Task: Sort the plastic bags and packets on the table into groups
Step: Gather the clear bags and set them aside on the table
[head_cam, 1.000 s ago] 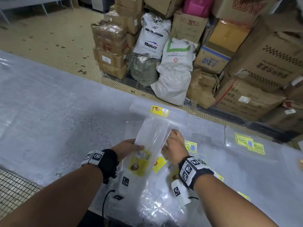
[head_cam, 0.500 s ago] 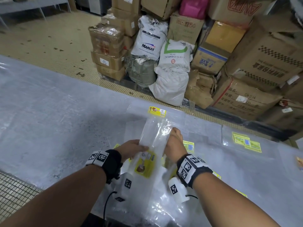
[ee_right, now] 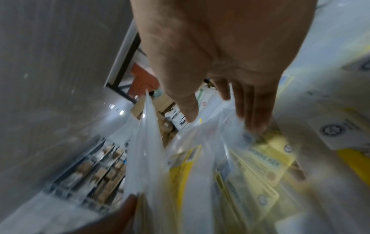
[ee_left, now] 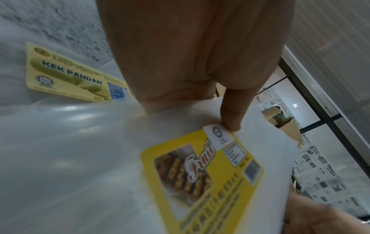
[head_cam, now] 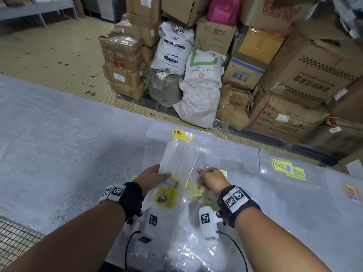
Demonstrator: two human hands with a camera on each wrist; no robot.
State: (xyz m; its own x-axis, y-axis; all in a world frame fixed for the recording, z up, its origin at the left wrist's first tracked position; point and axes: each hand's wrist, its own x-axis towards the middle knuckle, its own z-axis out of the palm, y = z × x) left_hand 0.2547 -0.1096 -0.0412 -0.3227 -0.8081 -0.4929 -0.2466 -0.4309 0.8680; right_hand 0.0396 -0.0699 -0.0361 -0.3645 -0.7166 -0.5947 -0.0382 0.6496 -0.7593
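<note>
1. A person stands at a grey bench (head_cam: 59, 146) covered in clear plastic sheeting, with both bare hands over a loose heap of bags at its near edge.
2. The left hand (head_cam: 151, 176) pinches a long clear plastic bag with a bright yellow fruit-cake label (head_cam: 177, 169), thumb on top beside the label, so its grip is closed on that bag.
3. The bag's long axis runs away from the person, label end nearest, open end pointing at the far edge of the bench.
4. The right hand (head_cam: 211, 178) sits just right of that bag, fingers loosely curled and reaching down into the heap; it holds nothing that can be made out.
5. A matching flat clear bag with a yellow label (head_cam: 181, 135) lies on the bench just beyond the held bag, the likely pile for it; the left hand is nearer.
6. A pale yellow pandan-cake labelled bag (ee_left: 76, 76) lies left of the held bag.
7. Compared with a second ago, the right hand has let go of the held bag's right edge and drawn back toward the heap, while the left hand keeps its pinch.
</note>
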